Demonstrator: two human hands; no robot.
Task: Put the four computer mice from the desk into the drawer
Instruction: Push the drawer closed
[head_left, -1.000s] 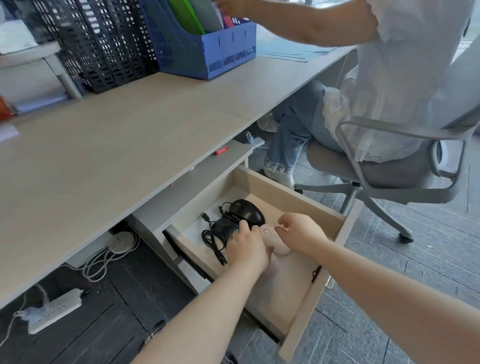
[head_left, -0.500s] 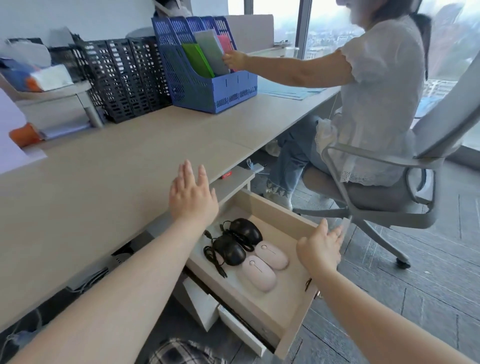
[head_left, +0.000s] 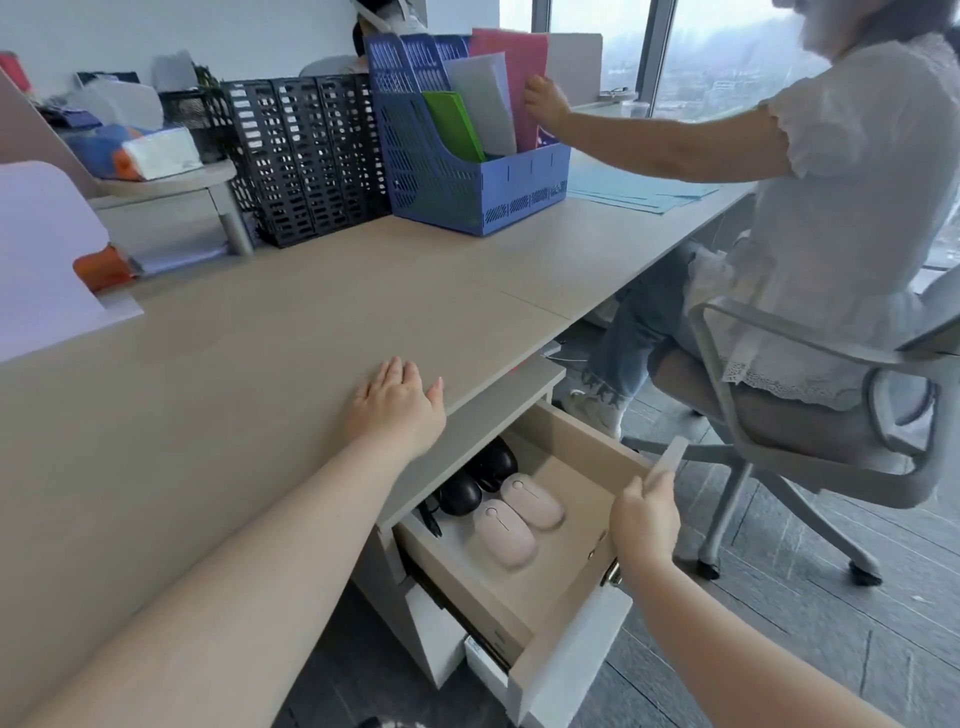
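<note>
We see the left hand (head_left: 396, 410) resting flat on the desk (head_left: 249, 364) near its front edge, palm down, fingers extended and gripping nothing. The right hand (head_left: 645, 521) is closed over the top edge of the drawer front (head_left: 597, 618), fingers wrapped on the panel. The drawer (head_left: 566, 452) is pulled partway out from under the desk.

All four computer mice lie inside the drawer, grouped toward its rear left:
- Two black mice (head_left: 460, 493) sit side by side at the back, partly hidden under the desk edge; a dark cable (head_left: 430, 517) trails beside them.
- Two pink mice (head_left: 506, 531) lie side by side just in front of the black pair, touching or nearly touching each other.

At the rear of the desk stand a black file rack (head_left: 306, 161) and a blue file rack (head_left: 457, 171) holding folders. To the right, a second person (head_left: 831, 208) sits in a grey office chair (head_left: 810, 447), one hand on a pink folder (head_left: 519, 67).
</note>
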